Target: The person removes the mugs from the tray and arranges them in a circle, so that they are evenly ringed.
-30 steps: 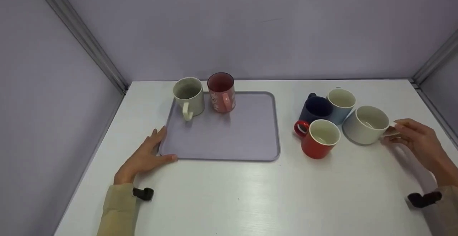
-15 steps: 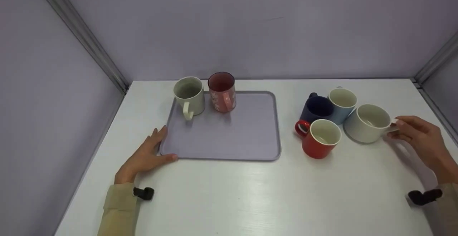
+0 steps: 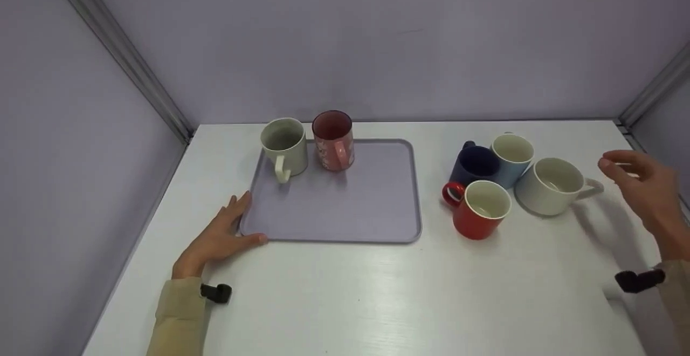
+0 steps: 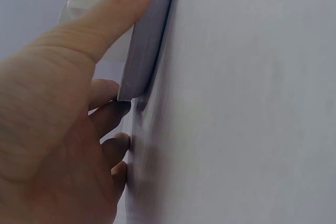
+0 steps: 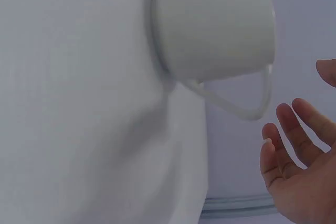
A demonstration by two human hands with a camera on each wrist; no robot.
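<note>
The left hand [image 3: 218,237] rests at the lower left corner of a grey-purple tray [image 3: 334,216], its thumb on the front rim; the left wrist view shows the thumb over the tray edge [image 4: 144,51]. A pale mug [image 3: 291,153] and a pink patterned mug [image 3: 335,151] stand at the tray's back left. The right hand [image 3: 647,194] hovers just right of a wide white mug [image 3: 544,191], apart from its handle. In the right wrist view, the fingers of the right hand [image 5: 304,166] are loosely bent, holding nothing, beside the white mug [image 5: 215,24].
Left of the white mug stand a red mug [image 3: 477,218], a dark blue mug [image 3: 469,170] and a light blue mug [image 3: 512,167], close together on the white table [image 3: 345,296]. Walls [image 3: 345,43] rise behind and at both sides.
The right hand has let go of the white mug's handle and moved up and to the right. The white mug stands close to where it was. The left hand has not moved.
</note>
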